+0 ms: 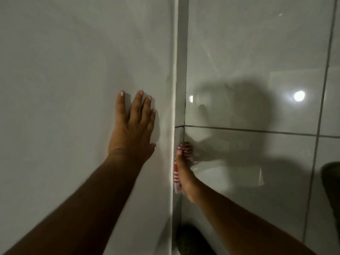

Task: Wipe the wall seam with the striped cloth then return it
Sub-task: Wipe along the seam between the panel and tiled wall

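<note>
Your left hand [131,126] lies flat on a smooth, matt painted panel [73,70], hardly any shine there. Your right hand [184,173] presses soft woven cloth, the red-and-white striped cloth [176,176], into the seam [181,70]. Beside it the tiles [257,52] are glossy glazed ceramic (mirror-bright with reflections), with dull grout lines [248,130].

A tiled room in a home, most likely a bathroom: large glossy wall tiles [257,52] with grey grout lines [248,130] (a lamp glints in the glaze) meet a plain painted wall [73,52] at a vertical seam [181,70].
</note>
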